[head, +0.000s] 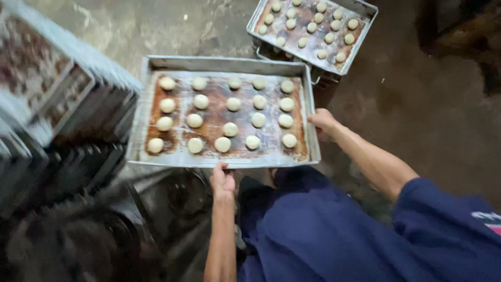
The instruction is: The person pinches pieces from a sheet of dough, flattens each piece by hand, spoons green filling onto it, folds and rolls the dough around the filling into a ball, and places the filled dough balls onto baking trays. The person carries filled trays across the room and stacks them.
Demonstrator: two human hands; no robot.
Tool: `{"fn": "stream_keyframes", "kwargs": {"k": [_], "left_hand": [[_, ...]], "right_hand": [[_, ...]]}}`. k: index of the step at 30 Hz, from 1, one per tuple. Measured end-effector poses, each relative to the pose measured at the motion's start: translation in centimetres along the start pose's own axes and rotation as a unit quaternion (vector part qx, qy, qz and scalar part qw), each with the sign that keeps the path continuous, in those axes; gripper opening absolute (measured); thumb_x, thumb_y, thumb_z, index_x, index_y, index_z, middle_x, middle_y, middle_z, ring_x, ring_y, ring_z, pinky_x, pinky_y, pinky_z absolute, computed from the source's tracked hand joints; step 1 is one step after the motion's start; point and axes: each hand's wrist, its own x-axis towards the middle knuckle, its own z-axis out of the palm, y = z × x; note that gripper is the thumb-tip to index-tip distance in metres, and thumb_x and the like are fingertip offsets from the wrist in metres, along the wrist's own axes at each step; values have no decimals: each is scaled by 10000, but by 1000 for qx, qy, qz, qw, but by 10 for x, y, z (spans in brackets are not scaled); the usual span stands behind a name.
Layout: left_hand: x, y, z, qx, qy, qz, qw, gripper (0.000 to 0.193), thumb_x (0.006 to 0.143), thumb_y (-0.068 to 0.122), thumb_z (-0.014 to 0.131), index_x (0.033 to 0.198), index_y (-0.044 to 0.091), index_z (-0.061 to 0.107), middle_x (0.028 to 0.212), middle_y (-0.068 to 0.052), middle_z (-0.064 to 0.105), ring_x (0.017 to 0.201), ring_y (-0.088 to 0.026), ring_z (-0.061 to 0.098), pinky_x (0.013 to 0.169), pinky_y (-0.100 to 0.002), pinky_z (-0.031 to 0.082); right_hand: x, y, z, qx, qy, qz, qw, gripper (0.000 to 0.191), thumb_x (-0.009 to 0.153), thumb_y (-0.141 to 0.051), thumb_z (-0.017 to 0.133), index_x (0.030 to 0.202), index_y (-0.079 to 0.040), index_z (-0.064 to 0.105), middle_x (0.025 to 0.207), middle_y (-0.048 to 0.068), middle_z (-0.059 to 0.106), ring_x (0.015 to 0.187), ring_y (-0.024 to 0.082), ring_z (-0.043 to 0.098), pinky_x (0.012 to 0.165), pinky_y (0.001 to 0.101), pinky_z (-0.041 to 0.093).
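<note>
A: The baking tray (224, 63) sits mid-frame; left hand (222, 181) pinches its 6 o'clock rim, right hand (323, 121) grips the 3 o'clock edge.

B: Uneven hold (only fingers on rims): a tilt could roll the dough balls (230, 129).

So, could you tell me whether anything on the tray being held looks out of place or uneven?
Nothing is spilled. On the near tray, held by the left hand and right hand, the dough balls sit in loose, slightly crooked rows, and the tray floor has brown staining along its left and right edges.

Both hands (223, 181) (323, 121) in closed grip
</note>
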Motion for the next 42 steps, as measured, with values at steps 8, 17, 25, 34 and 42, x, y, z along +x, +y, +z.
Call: {"fn": "stream_keyframes", "kwargs": {"k": [8, 17, 25, 34, 42], "left_hand": [[114, 43, 226, 181, -85, -107, 974, 237, 762, -70, 583, 995, -103, 616, 943, -170, 663, 879, -333, 685, 796, -521, 609], [226, 56, 542, 489, -404, -47, 771, 619, 950, 131, 712, 1481, 16, 414, 1250, -103, 535, 1087, -221, 498, 882, -407, 427], [293, 112, 561, 612, -497, 143, 598, 442, 1012, 203, 621, 1413, 21, 581, 1321, -180, 704, 1231, -251, 683, 1042, -341, 526], [386, 256, 379, 924, -203, 31, 323, 416, 878, 305, 589, 1204, 82, 722, 1134, -228, 740, 1122, -397, 695, 964, -475, 559], [384, 243, 415, 928, -154, -5, 340, 371, 916, 335, 612, 1200, 121, 716, 1078, -210, 751, 1064, -382, 705, 908, -462, 564]], "right_hand": [[45, -23, -40, 174, 6, 139, 975, 216, 730, 42, 620, 930, -27, 664, 848, 97, 693, 713, 252, 713, 631, 463, 649], [66, -95, 56, 504, 183, -26, 844, 284, 736, 66, 653, 1010, -8, 638, 872, 50, 657, 786, 197, 676, 702, 333, 607], [179, -214, 93, 651, 240, -38, 719, 199, 854, 57, 687, 1003, -29, 588, 959, 111, 594, 841, 262, 629, 679, 393, 567], [325, -255, 99, 706, 278, 23, 650, 234, 806, 92, 659, 982, -47, 593, 910, 94, 601, 791, 250, 629, 612, 386, 526], [371, -281, 104, 707, 233, 42, 667, 205, 889, 57, 661, 1043, -31, 560, 954, 107, 606, 851, 265, 652, 693, 441, 580]]}}
